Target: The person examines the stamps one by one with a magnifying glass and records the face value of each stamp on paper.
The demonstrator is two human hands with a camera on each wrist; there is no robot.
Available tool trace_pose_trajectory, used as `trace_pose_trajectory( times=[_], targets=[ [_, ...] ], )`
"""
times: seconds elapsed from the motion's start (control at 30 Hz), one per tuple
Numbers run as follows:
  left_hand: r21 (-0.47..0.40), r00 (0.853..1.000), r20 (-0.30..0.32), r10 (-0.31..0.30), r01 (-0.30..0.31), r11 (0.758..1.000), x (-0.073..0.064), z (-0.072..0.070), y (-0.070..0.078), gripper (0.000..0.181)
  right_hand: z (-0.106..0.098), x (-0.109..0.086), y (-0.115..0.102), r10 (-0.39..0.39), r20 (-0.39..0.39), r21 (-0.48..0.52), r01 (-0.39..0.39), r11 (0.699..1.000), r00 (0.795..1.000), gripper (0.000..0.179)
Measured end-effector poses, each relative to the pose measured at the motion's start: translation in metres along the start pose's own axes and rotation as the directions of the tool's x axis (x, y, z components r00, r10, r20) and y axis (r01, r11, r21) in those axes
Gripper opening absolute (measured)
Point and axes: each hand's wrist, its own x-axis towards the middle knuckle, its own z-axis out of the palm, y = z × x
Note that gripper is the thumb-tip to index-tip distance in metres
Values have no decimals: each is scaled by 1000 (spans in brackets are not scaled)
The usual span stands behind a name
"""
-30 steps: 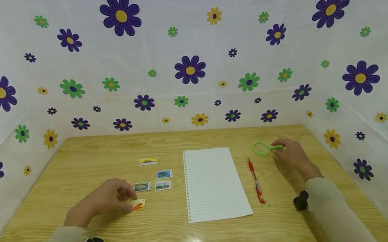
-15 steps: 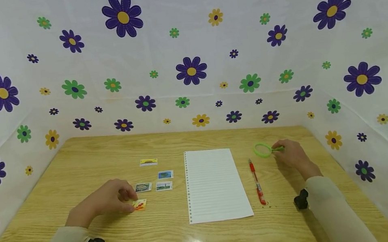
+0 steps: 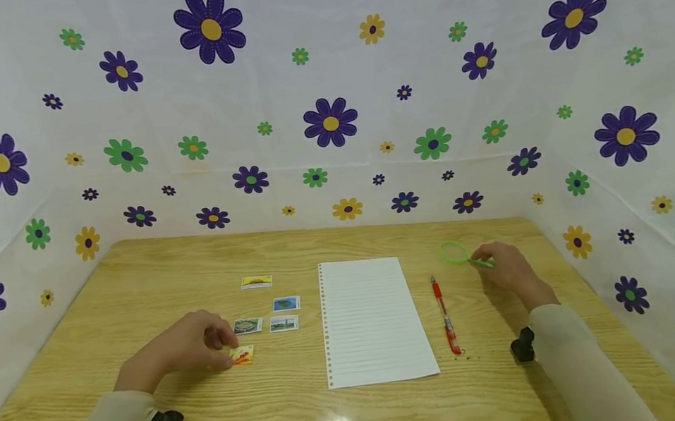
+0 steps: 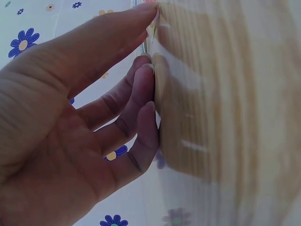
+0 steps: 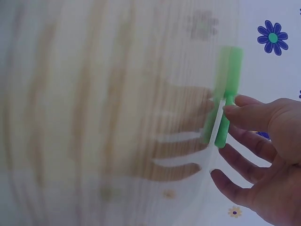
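In the head view my left hand point(image 3: 179, 351) rests at the near left. Its thumb and index finger pinch the corner of a yellow-and-red stamp point(image 3: 243, 355) lying on the table. The left wrist view shows the other fingertips touching the tabletop; the stamp is mostly hidden there. My right hand point(image 3: 507, 268) pinches the handle of a green magnifying glass point(image 3: 482, 262) between thumb and fingers. Its round lens tilts up off the wood, and in the right wrist view the magnifying glass point(image 5: 222, 127) appears edge-on.
Several more stamps lie near the left hand, among them a yellow stamp point(image 3: 257, 282) and a blue stamp point(image 3: 286, 304). A lined sheet of paper point(image 3: 372, 319) lies mid-table, a red pen point(image 3: 444, 314) beside it. Flowered cloth point(image 3: 272, 105) surrounds the wooden table point(image 3: 262, 419).
The lens end of the magnifying glass has risen and tilted up from the tabletop, with the handle end dipping in my right hand. My left hand stays at the stamp.
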Motion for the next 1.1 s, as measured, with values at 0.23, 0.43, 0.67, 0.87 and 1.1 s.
trace_pose_trajectory(
  times=[0.23,0.43,0.67,0.87,1.1],
  targets=[
    [-17,1000,-1,10,-10,1000,4,0,-5,19,-3,-1,0,31,31,10,-31,999,999,20],
    [-27,1000,6,-6,6,1000,5,0,-7,19,-3,1,-1,38,33,8,-38,999,999,15],
    [-31,999,26,-18,19,999,7,0,-7,18,-1,5,-2,89,29,17,-89,996,996,13],
    [-44,999,30,-14,15,999,6,0,-5,19,0,8,-1,110,29,14,-110,994,994,22],
    [-52,999,30,-12,14,999,6,-1,-4,19,1,14,1,141,49,21,-142,990,989,25]
  ],
)
